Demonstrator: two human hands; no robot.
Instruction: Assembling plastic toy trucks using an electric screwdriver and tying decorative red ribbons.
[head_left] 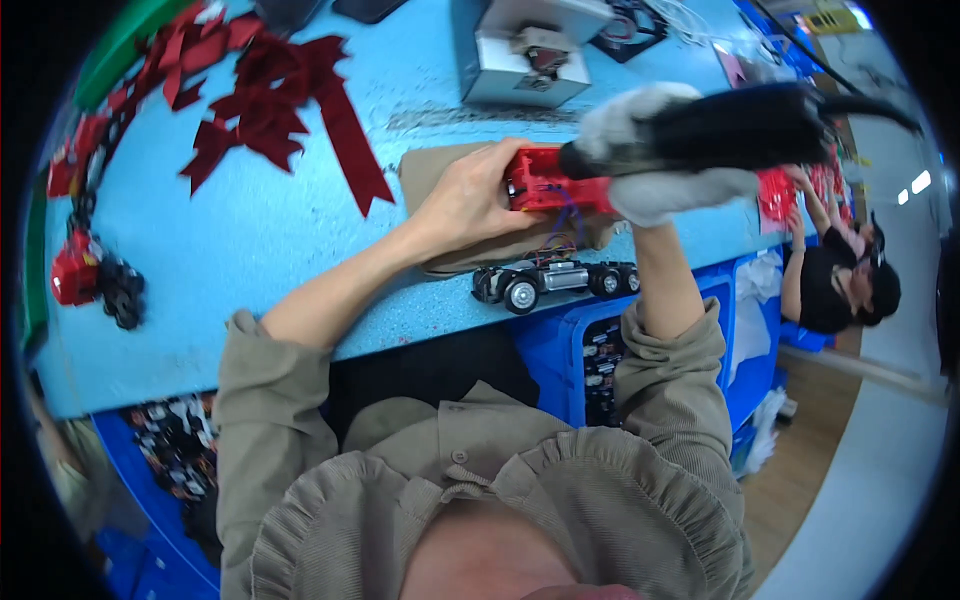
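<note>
Red toy-car shell (545,182) sits gripped in the left hand (468,200) fingers; the gloved right hand (660,190) clasps a black power screwdriver (720,130) against it. Below, wired wheeled chassis (555,280) on the desk (250,250) remains unjoined.

A red toy car body (545,182) lies on brown card, a black power screwdriver (720,130) against it.

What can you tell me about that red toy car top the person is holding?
The red toy car body looks like shiny plastic. It lies over a brown pad on the blue table. The left hand grips its left end; the right hand, in a white glove, presses a black power tool against it. Thin wires hang from it toward a wheeled chassis below.
</note>
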